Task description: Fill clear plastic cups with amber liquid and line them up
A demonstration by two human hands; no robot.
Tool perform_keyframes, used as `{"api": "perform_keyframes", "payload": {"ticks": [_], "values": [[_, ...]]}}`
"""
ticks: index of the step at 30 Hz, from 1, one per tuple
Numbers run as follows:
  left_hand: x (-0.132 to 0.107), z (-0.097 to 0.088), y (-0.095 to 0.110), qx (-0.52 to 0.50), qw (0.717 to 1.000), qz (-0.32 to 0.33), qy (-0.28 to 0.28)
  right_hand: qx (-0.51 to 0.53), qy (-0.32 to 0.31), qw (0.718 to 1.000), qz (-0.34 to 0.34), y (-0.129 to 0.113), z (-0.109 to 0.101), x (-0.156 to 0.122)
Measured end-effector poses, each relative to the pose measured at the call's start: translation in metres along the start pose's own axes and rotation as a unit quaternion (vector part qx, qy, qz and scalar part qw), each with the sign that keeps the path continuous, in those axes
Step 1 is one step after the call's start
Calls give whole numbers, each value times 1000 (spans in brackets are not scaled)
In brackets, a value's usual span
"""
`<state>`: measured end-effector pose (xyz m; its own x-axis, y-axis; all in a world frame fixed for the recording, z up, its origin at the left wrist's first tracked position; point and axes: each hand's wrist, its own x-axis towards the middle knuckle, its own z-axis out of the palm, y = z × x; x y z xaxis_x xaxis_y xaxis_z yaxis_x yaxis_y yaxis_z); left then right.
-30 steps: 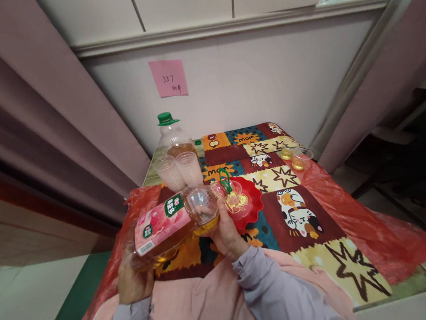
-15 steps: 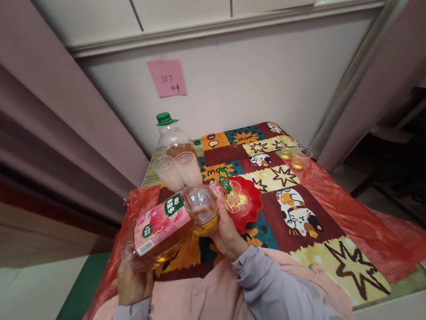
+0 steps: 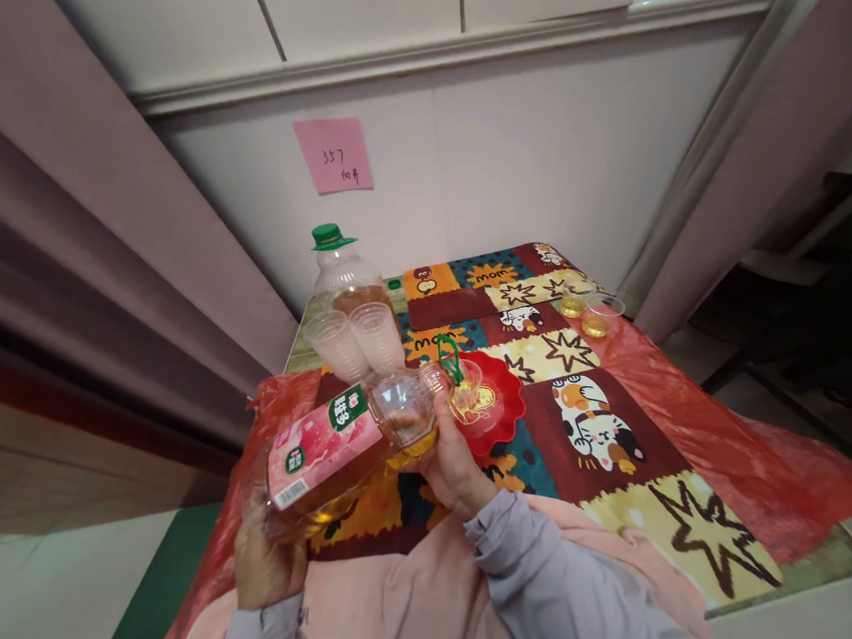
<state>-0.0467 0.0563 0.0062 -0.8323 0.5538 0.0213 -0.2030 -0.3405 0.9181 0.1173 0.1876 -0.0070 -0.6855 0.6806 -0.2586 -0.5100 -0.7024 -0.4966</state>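
Observation:
My left hand grips the base of a large clear bottle with a pink label and amber liquid, tilted with its mouth toward the right. My right hand is closed around the bottle's neck end, just below its green handle loop. The mouth hangs over a small clear cup holding a little amber liquid, which stands on a red scalloped plate.
A patchwork cat-print cloth over red plastic sheet covers the table. A second bottle with a green cap and two stacks of empty cups stand at the back left. Two filled cups sit at the far right. A pink note is on the wall.

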Motion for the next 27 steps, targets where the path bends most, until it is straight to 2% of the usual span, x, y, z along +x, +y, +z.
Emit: {"api": "perform_keyframes", "payload": {"ticks": [4,10,14,21,27], "values": [[2,-4,-2,-7,999,-37,8,1,1,1000,-1,-2,2,-2],[3,-6,-4,-4,1000,-10,0,3,10,1000,3,-3,2,-3],[1,-5,-2,4,1000,-29,-6,4,7,1000,-3,-3,2,-3],[-1,2,2,-3,1000,-4,-11,-3,4,1000,-6,-3,2,-3],[-1,-2,0,-3,1000,-18,-18,-2,12,1000,-6,-2,1,-2]]}}
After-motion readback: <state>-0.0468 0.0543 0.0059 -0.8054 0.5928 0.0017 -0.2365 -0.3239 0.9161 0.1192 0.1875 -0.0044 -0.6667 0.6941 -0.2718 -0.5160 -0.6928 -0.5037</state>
